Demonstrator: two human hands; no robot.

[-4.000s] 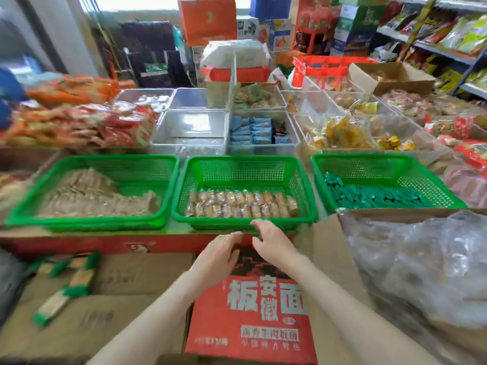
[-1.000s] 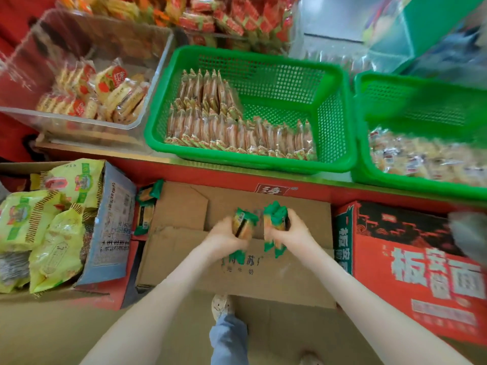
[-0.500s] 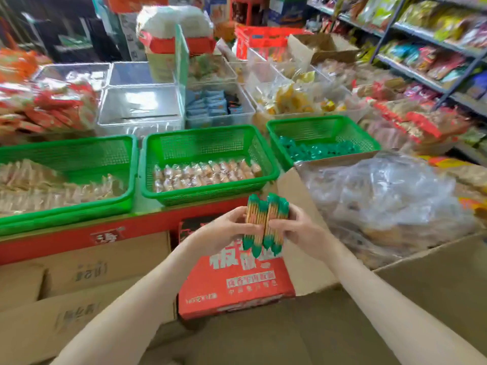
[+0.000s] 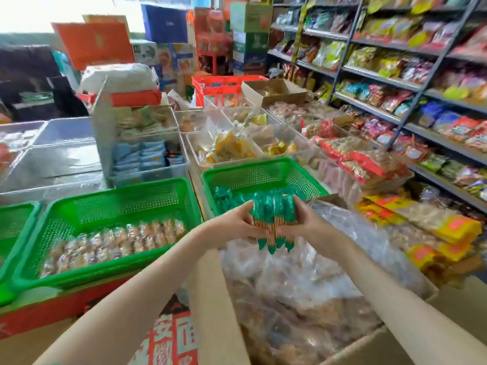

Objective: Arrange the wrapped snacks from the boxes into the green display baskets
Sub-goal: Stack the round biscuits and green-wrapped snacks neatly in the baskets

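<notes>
A stack of several green-ended wrapped snacks stands upright between my hands. My left hand grips its left side and my right hand grips its right side. The stack hovers just in front of the near rim of the right green basket, which holds several matching green snacks. The middle green basket holds a row of clear-wrapped pastries. A third green basket shows at the left edge.
An open cardboard box with a clear plastic bag of snacks lies below my hands. A red printed carton sits beside it. Clear bins of snacks stand behind the baskets. Stocked shelves line the right.
Both hands picked up green snacks from the left boxes, joined them into one stack, and carried it right and up to the right green basket. The view swung right.
</notes>
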